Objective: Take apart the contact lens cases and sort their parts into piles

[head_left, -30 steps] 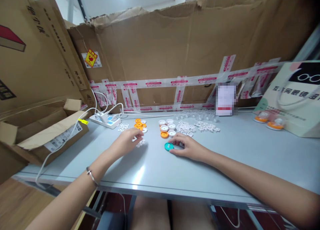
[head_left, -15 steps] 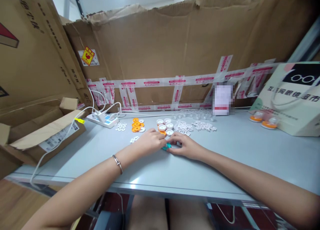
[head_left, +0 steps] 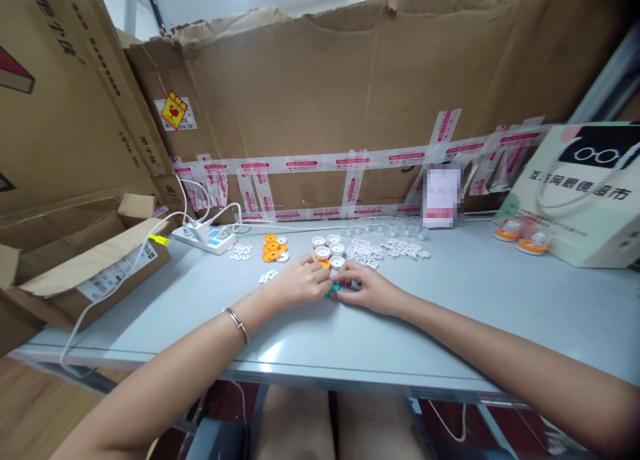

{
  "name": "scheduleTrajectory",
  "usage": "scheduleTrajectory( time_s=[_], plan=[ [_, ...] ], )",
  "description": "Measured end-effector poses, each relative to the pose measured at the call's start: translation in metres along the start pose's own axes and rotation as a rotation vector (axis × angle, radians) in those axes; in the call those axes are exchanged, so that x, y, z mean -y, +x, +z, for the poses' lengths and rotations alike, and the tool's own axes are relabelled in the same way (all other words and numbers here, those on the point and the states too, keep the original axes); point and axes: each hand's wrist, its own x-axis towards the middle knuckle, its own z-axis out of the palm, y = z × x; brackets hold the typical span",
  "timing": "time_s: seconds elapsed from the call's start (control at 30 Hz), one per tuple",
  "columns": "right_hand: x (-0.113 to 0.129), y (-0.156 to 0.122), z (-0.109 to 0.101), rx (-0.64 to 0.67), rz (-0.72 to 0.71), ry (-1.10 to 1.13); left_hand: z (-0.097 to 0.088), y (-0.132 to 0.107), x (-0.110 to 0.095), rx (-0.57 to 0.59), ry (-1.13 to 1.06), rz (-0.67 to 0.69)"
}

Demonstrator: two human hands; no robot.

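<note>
Between my two hands, low over the table, is a small teal piece (head_left: 333, 289), mostly covered by fingers. My left hand (head_left: 305, 278) is closed on it from the left, its fingertips bent downward. From the other side my right hand (head_left: 367, 287) pinches it between thumb and fingers. Just beyond the hands stand several white round cups (head_left: 323, 253), with an orange one (head_left: 324, 263) close to my left fingers. Orange discs (head_left: 271, 250) mixed with a few white ones lie to the left. White small rings (head_left: 361, 252) are heaped to the right of the cups.
Behind the rings are clear domes (head_left: 390, 228). A power strip (head_left: 210, 239) with cables and an open cardboard box (head_left: 100, 267) are at left. Two orange-based domed pieces (head_left: 533, 245) sit by a paper bag (head_left: 575, 200) at right. Small white parts (head_left: 241, 251) lie near the strip.
Both hands stay together at the teal piece with only slight finger movement, and less of the piece shows. The whole view has shifted a little.
</note>
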Motion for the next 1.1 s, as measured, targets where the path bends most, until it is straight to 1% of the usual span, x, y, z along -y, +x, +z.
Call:
scheduleTrajectory(
  time_s=[0.13,0.33,0.5,0.6,0.73,0.93,1.0,1.1],
  plan=[
    [-0.001,0.000,0.000,0.000,-0.011,0.011,-0.001,-0.001,0.000,0.021,0.002,0.032],
    [-0.002,0.000,0.001,0.001,-0.019,0.024,-0.002,-0.001,-0.002,0.042,0.008,0.030],
    [0.002,0.000,0.000,0.008,-0.014,-0.004,-0.002,-0.001,0.000,0.034,0.004,0.046],
    [0.003,0.000,0.000,0.012,-0.003,-0.016,0.000,-0.003,0.002,0.060,-0.054,0.006],
    [0.003,0.000,0.000,0.006,-0.001,-0.016,0.005,-0.008,0.003,0.063,-0.199,-0.107],
    [0.003,0.000,-0.001,0.009,0.000,-0.009,0.011,-0.006,0.003,0.069,-0.306,-0.183],
    [0.005,0.001,-0.001,0.013,0.000,-0.018,0.012,-0.004,0.003,0.076,-0.295,-0.187],
    [0.006,0.001,-0.002,0.014,0.001,-0.022,0.010,-0.003,0.004,0.073,-0.241,-0.131]
  ],
)
